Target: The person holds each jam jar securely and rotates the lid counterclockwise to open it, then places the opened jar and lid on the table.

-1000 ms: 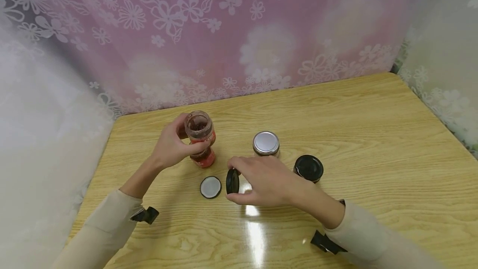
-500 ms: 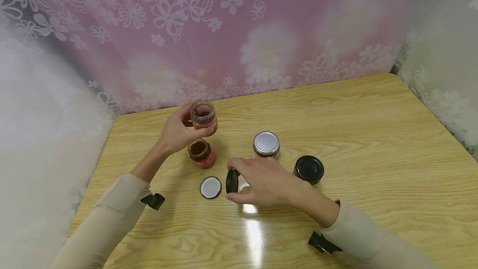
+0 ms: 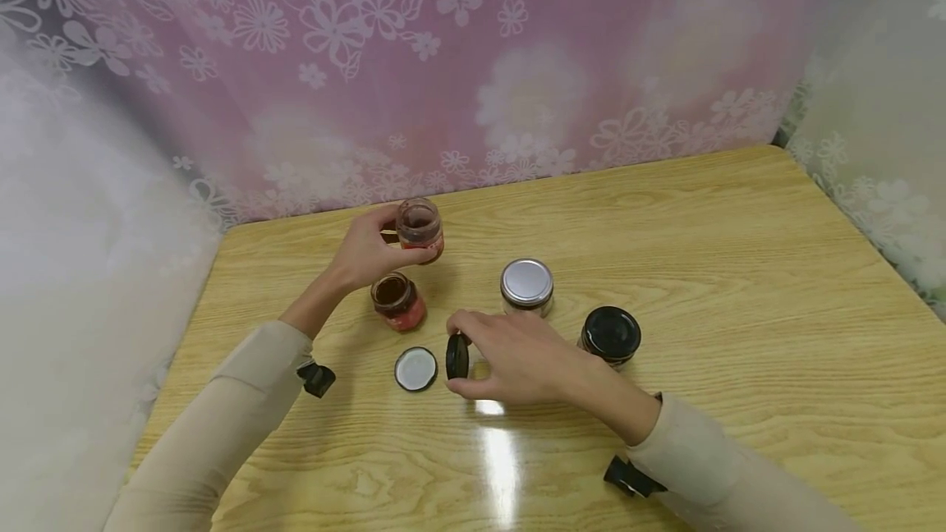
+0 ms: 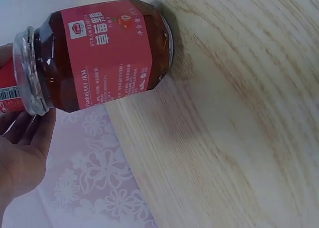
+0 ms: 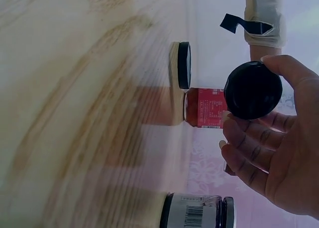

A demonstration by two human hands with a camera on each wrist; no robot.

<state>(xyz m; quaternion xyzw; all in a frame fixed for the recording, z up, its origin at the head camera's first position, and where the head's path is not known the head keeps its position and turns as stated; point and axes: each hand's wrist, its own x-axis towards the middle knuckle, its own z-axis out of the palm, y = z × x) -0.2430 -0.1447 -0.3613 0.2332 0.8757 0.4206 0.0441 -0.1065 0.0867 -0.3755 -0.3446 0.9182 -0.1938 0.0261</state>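
My left hand (image 3: 362, 253) grips an open glass jar (image 3: 420, 228) with a red label, fingers and thumb round its sides. It hangs behind a second open jar, a strawberry jam jar (image 3: 404, 312), which stands on the table. That jam jar (image 4: 112, 53) fills the front of the left wrist view and partly covers the left hand there. With thumb and fingertips, my right hand (image 3: 528, 355) pinches a black lid (image 3: 457, 358) held on edge. Just left of it, another lid (image 3: 415, 369) lies on the wood with its white inside up.
Beyond my right hand stands a jar with a silver lid (image 3: 527, 281). Farther right, by my right forearm, is a jar with a black lid (image 3: 611, 332). The wooden table (image 3: 709, 245) ends at a pink flowered curtain (image 3: 517, 64).
The left hand has carried its jar back and to the right, from over the strawberry jam jar, uncovering that jar's mouth. My right hand has stayed nearly still with the lid.
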